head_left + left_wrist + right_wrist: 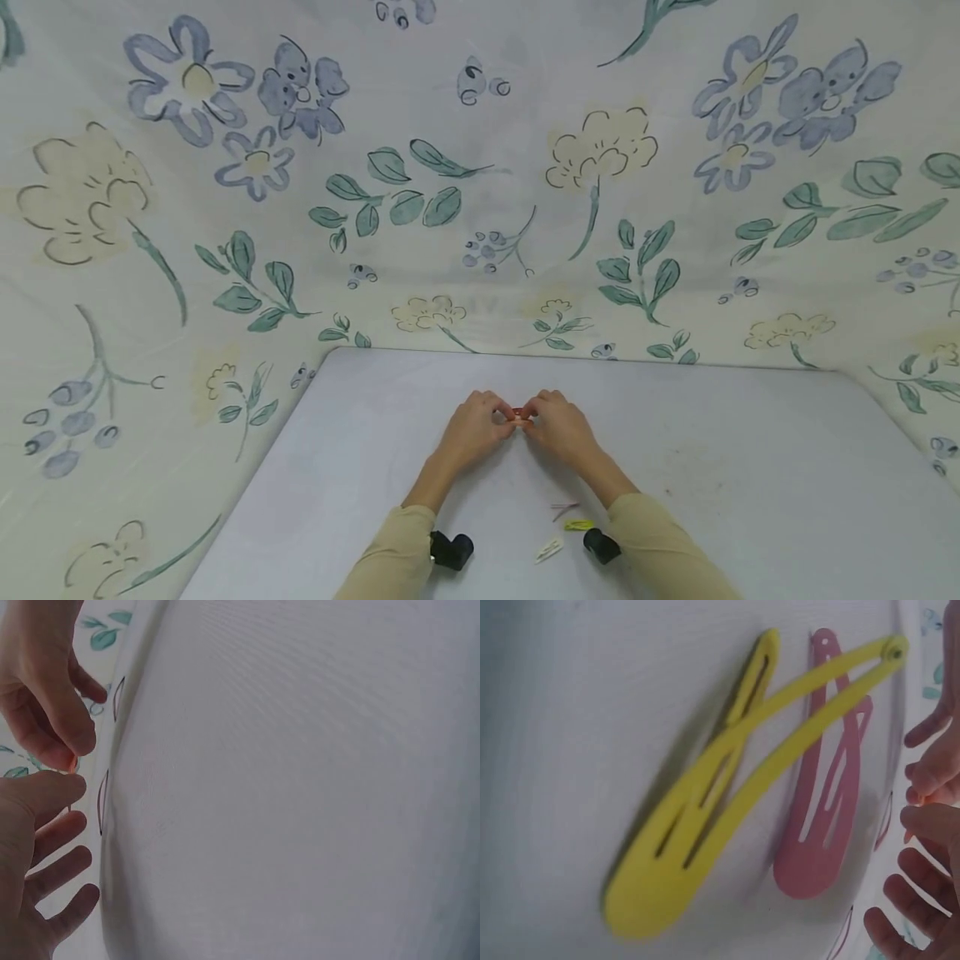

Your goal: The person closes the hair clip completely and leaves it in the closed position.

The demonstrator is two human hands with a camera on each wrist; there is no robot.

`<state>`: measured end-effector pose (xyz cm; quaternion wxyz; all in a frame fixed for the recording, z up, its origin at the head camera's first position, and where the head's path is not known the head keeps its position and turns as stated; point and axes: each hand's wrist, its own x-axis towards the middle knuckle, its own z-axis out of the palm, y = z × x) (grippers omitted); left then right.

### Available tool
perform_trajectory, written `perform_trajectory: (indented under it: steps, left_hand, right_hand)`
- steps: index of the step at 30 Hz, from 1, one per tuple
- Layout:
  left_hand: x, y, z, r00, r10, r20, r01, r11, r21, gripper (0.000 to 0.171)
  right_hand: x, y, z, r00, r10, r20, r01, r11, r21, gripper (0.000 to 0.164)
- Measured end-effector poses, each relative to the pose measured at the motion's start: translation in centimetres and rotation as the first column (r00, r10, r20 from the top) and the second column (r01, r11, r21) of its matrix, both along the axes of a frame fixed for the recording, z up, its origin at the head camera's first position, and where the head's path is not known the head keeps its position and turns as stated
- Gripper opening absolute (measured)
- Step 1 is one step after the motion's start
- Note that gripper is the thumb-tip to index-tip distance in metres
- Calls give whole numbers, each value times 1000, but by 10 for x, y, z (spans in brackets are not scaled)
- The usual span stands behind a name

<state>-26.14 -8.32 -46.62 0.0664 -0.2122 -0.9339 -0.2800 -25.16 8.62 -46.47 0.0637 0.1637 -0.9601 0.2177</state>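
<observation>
Both hands meet over the far middle of the table. My left hand [478, 423] and my right hand [557, 423] pinch a small orange-red hair clip [517, 412] between thumbs and forefingers, one at each side. Fingers cover most of this clip; only thin orange bits show in the wrist views. The other fingers of my left hand [45, 832] are spread apart in the left wrist view. Nearer the body lie a yellow snap hair clip [651, 892] and a pink one [810, 870], both with their frames sprung apart. A cream clip [549, 549] lies beside them.
The white table [360, 467] ends at a wall of flower-patterned cloth [525, 275]. Black wrist cameras [452, 551] sit at both sleeves. The loose clips lie between the forearms, close to the right sleeve [660, 542].
</observation>
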Motion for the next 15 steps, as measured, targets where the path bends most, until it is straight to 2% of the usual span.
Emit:
perform_trajectory:
  steps: [5, 15]
  left_hand:
    - [-1, -2, -4, 999, 14, 39, -13, 1000, -4, 8]
    - [-5, -2, -9, 1000, 0, 19, 0, 999, -44, 10]
  right_hand:
    - [-1, -3, -4, 1000, 2, -13, -1, 1000, 27, 10]
    - [-3, -6, -10, 1000, 4, 5, -4, 999, 53, 12]
